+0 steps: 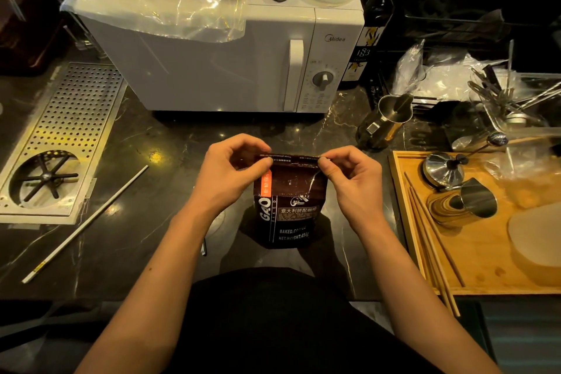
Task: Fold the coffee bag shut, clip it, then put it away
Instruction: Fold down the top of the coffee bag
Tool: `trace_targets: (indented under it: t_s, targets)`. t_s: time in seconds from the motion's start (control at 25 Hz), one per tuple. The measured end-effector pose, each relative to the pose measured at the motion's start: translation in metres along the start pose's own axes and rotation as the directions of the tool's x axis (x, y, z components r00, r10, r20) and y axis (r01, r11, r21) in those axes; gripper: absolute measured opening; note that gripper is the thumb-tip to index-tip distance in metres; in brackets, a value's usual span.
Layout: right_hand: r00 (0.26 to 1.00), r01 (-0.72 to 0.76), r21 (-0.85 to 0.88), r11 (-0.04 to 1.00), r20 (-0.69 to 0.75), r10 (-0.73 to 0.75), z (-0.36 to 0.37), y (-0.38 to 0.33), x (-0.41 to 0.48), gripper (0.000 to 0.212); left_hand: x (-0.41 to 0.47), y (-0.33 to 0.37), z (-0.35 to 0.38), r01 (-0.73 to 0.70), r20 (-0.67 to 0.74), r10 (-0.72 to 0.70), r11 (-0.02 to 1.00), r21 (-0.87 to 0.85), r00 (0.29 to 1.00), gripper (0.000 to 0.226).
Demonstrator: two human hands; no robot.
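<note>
A dark brown coffee bag (288,209) with an orange label strip stands upright on the black marble counter, in front of me at the centre. My left hand (233,170) pinches the top left corner of the bag. My right hand (349,173) pinches the top right corner. The bag's top edge is stretched flat between the two hands and looks turned over once. A long white stick, possibly the bag clip (88,222), lies slantwise on the counter to the left, apart from both hands.
A white microwave (230,58) stands right behind the bag. A perforated metal drip tray (60,143) is set into the counter at left. At right sits a wooden tray (473,252) holding metal cups and chopsticks; a steel pitcher (391,121) stands behind it.
</note>
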State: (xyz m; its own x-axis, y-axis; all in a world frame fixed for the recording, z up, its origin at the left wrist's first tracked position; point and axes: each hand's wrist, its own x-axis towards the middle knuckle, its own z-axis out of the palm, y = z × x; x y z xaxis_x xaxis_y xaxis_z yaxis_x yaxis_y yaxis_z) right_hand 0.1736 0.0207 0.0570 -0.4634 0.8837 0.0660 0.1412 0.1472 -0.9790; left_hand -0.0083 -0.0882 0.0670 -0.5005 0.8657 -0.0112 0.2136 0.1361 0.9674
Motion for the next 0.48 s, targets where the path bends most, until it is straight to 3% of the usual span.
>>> trace_targets:
  t_s: [0.08, 0.2, 0.48]
  targets:
    - [1.000, 0.012, 0.001, 1.000, 0.015, -0.012, 0.000, -0.001, -0.001, 0.021, 0.000, 0.005, 0.006, -0.075, 0.087, 0.067, 0.993, 0.089, 0.994, 0.020]
    - [0.999, 0.028, -0.016, 0.999, 0.038, -0.028, -0.002, -0.002, -0.006, 0.017, 0.001, 0.006, 0.017, -0.170, 0.060, 0.161, 0.967, 0.188, 0.985, 0.012]
    - [0.981, 0.163, -0.125, 0.979, 0.129, -0.147, -0.001, -0.006, -0.011, 0.015, 0.002, 0.008, 0.023, -0.248, 0.057, 0.242, 0.952, 0.182, 0.969, 0.005]
